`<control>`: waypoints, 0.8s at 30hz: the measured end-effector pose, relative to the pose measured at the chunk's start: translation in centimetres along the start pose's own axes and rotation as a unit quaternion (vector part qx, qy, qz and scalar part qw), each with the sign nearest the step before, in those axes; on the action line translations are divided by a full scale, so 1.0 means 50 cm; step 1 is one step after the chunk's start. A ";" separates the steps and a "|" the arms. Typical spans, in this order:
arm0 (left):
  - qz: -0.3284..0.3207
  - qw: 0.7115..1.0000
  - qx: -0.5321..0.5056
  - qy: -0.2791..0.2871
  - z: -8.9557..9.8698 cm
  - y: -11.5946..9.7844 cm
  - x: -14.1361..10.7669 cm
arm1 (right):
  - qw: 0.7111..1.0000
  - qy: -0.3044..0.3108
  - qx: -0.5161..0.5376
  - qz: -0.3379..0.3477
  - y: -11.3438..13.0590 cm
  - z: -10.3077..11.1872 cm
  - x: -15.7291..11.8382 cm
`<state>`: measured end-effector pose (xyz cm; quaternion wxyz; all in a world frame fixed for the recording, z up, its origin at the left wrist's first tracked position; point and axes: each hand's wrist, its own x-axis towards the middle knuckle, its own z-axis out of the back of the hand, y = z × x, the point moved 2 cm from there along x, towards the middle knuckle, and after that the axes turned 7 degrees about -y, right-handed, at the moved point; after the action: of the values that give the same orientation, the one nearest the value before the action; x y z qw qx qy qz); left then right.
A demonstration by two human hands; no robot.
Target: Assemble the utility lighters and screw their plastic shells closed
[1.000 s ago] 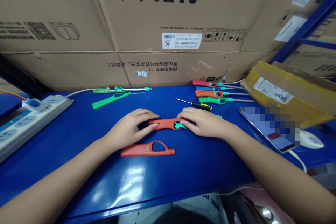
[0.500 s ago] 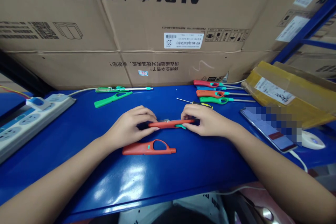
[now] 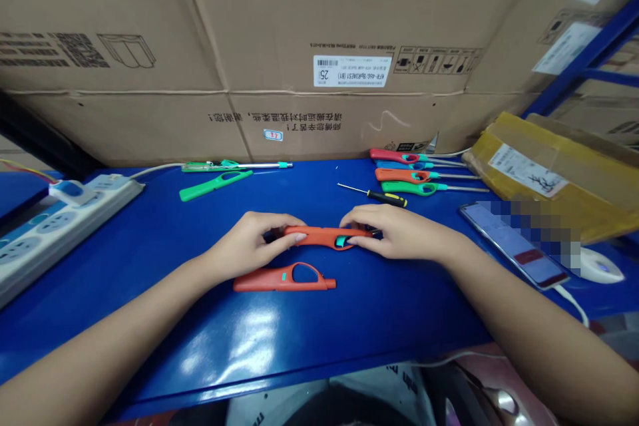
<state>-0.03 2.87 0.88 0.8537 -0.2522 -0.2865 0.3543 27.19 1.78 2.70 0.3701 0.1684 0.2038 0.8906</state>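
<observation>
Between both hands is an orange-red half of a gas lighter [image 3: 319,235] with a green trigger showing in its loop. My left hand [image 3: 259,239] is closed on its left end, thumb on the near side. My right hand [image 3: 384,233] pinches the trigger end, its fingertips partly behind the piece. A second orange-red casing half [image 3: 279,279] lies flat on the blue table [image 3: 309,326], just nearer to me. Beyond my right hand rests a small screwdriver [image 3: 387,198] with a black and yellow handle.
A green casing half [image 3: 214,186] and an opened green lighter [image 3: 224,165] lie at the back left. Several assembled lighters [image 3: 407,175] are at the back right, beside a yellow-taped box [image 3: 559,173]. A power strip [image 3: 64,226] stands left, a phone [image 3: 514,246] right.
Both hands have rolled the held lighter half, so more of its orange side and trigger loop now faces me. The other casing half stays on the table.
</observation>
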 end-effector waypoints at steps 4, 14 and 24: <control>0.014 0.999 -0.041 0.004 -0.001 -0.001 0.002 | 1.000 -0.016 -0.004 0.009 -0.005 -0.001 -0.001; -0.134 0.985 0.084 0.073 0.025 -0.025 -0.006 | 0.999 0.007 0.015 0.052 0.015 0.002 -0.006; 0.017 0.970 0.105 0.219 0.069 -0.030 -0.020 | 0.999 0.037 -0.018 0.031 0.011 -0.003 -0.007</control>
<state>-2.21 1.96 3.96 0.9110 -0.2379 -0.0494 0.3333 27.02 1.14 2.79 0.3374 0.1348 0.1956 0.9109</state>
